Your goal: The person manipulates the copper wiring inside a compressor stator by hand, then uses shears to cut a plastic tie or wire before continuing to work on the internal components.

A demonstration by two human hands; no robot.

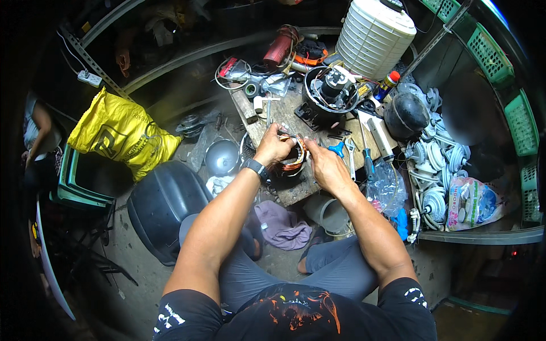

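A ring-shaped motor stator [293, 165] with copper windings is held over the near edge of a wooden board. My left hand [274, 146] is closed around its left side, thumb on the rim. On the opposite side my right hand [329, 167] has its fingers bent in and pressed to the windings; its fingertips are partly hidden. Just right of my right hand lie a blue-handled tool [336, 149], a wrench [351, 156] and a blue screwdriver [368, 162]. Beyond the hands stands an open black motor housing [330, 94] with wires inside.
Under the work stands the wooden board [278, 131]. A white ribbed tank [375, 37] and a spray can [387, 85] are behind. White pulley-like parts [435, 153] crowd the right. A yellow sack [122, 136] and black case [168, 207] are left; a grey bucket [330, 216] sits below.
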